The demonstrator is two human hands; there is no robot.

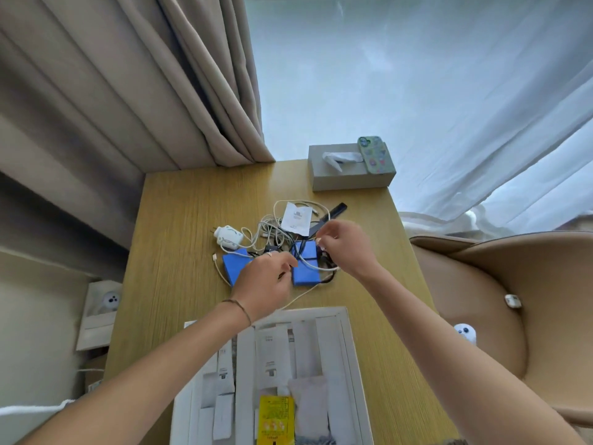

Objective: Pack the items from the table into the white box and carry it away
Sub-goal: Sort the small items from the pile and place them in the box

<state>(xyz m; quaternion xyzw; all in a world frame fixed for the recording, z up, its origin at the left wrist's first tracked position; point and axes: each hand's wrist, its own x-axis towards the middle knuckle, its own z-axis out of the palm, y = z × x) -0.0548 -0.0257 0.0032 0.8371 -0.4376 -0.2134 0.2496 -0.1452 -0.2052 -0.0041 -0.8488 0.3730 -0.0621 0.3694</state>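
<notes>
Looking down, we see the wooden table (179, 252) filling mid frame, with beige curtains (112, 91) at far left and a tan chair (481, 284) on the right. Nearest us the white box (348, 348) lies open on the table's front edge, already holding white packets and a yellow packet (276, 419). At the far edge a grey tissue box (340, 178) carries a phone (376, 154) in a green case on its top. Between the two boxes we note a tangle of white cables (272, 229) over two blue flat packs (236, 263), a white paper slip (296, 218), a black comb (333, 210) and a white plug adapter (227, 237) at the tangle's left. Our left hand (264, 284) hovers over the blue packs, fingers curled together, apparently pinching a cable, though what they clamp is blurred. Our right hand (346, 248) is raised just above the tangle, thumb and forefinger closed on a white cable end (318, 241), with a loop of that cable running under the wrist. A thin bracelet sits on the left wrist.
</notes>
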